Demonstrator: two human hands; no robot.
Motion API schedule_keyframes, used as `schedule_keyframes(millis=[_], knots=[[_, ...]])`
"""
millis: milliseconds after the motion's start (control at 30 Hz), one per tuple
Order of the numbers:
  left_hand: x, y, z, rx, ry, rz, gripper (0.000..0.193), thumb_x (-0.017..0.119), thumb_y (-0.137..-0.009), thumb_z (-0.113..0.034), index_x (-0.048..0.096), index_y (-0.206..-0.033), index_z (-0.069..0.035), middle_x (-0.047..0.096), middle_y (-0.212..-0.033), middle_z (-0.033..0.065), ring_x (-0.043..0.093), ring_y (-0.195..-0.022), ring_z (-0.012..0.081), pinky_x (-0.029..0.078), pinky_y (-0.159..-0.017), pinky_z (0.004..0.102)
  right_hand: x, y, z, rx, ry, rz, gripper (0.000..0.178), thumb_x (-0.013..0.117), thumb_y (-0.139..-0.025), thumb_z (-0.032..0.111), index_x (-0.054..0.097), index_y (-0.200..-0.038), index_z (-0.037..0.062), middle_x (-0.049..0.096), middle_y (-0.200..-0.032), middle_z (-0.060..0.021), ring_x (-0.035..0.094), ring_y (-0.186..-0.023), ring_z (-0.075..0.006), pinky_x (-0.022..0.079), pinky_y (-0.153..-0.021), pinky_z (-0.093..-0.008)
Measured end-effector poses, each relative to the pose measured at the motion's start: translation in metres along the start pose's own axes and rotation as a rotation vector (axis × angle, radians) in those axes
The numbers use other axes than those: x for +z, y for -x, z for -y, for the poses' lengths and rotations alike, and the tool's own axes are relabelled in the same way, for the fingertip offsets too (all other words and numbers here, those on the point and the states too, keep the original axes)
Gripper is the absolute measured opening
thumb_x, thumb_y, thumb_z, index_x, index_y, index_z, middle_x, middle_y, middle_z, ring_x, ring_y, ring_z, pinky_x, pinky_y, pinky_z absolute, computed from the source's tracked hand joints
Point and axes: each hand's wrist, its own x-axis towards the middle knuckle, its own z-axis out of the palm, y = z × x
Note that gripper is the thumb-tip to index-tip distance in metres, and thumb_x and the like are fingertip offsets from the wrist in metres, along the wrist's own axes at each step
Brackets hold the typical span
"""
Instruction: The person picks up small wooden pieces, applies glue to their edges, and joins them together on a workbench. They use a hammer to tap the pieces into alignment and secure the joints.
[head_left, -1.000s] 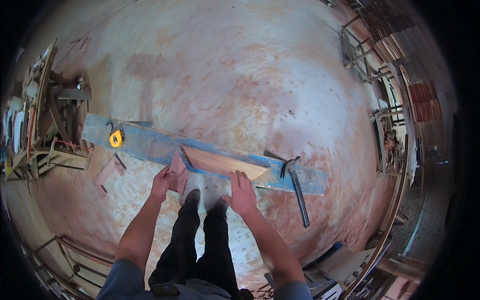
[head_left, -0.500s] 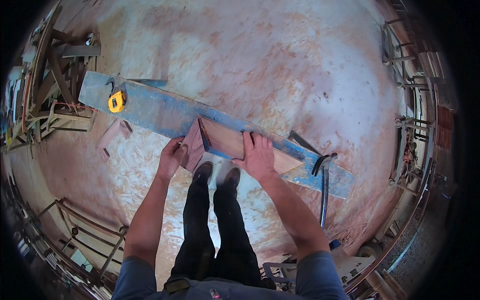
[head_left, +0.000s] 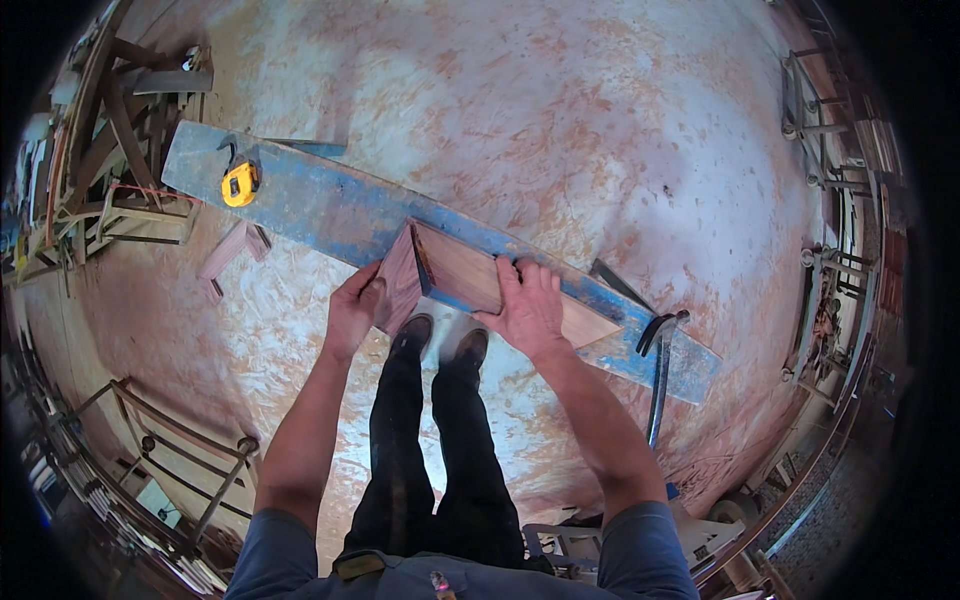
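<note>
Two reddish-brown boards meet at a corner in a V over a long, blue-stained plank bench. Around the outer edge of the left board my left hand is closed, thumb on the near side. My right hand grips the right board, its fingers over the far edge and its thumb at the near edge. A dark strip runs along the corner where the boards meet. On the bench's right end rests a hammer with a black claw head, its handle hanging over the near edge.
A yellow tape measure lies on the bench's left part. On the floor at the left is a joined wooden corner piece. Scrap timber is heaped at the far left. Metal racks stand near left, more along the right.
The whole view has shifted slightly, so things sit a little to the right. Both hands keep their hold on the boards, which have not visibly moved on the bench.
</note>
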Motion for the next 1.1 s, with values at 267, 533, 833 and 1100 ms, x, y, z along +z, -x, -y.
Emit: schedule_keyframes(millis=[267,533,833,1100], knots=[[-0.006,-0.011,-0.009,0.002,-0.112,-0.019,0.030,0.064,-0.093,-0.005,0.067,-0.122,-0.001,0.069,-0.106,0.0088,0.063,-0.100,0.0149,0.048,-0.090,0.0265,0.001,-0.002,-0.008,-0.062,0.013,0.003,0.095,0.087,-0.058,0.048,0.052,-0.135,0.0082,0.053,-0.117,-0.0140,0.048,-0.108,-0.0321,0.036,-0.092,-0.0443],[0.022,0.007,0.004,0.105,-0.153,-0.140,0.029,0.064,-0.091,-0.001,0.067,-0.120,0.000,0.056,-0.098,0.0048,0.055,-0.093,0.0151,0.045,-0.085,0.0264,0.005,-0.002,-0.012,-0.101,0.020,-0.011,0.093,0.084,-0.062,0.049,0.049,-0.137,0.0067,0.051,-0.118,-0.0132,0.047,-0.108,-0.0309,0.036,-0.094,-0.0435],[0.043,0.002,-0.002,0.228,-0.287,-0.258,0.028,0.062,-0.093,-0.001,0.066,-0.121,0.002,0.055,-0.105,0.0049,0.056,-0.092,0.0124,0.047,-0.079,0.0239,0.007,-0.001,-0.012,-0.073,0.030,-0.030,0.095,0.085,-0.060,0.048,0.048,-0.138,0.0078,0.052,-0.117,-0.0126,0.047,-0.108,-0.0307,0.036,-0.094,-0.0438],[0.030,-0.003,-0.009,0.175,-0.379,-0.157,0.030,0.065,-0.089,-0.007,0.068,-0.117,0.000,0.057,-0.099,0.0087,0.057,-0.092,0.0202,0.047,-0.084,0.0294,0.006,0.001,-0.008,-0.020,0.031,-0.005,0.096,0.086,-0.059,0.048,0.048,-0.137,0.0070,0.051,-0.120,-0.0132,0.046,-0.110,-0.0311,0.035,-0.095,-0.0452]])
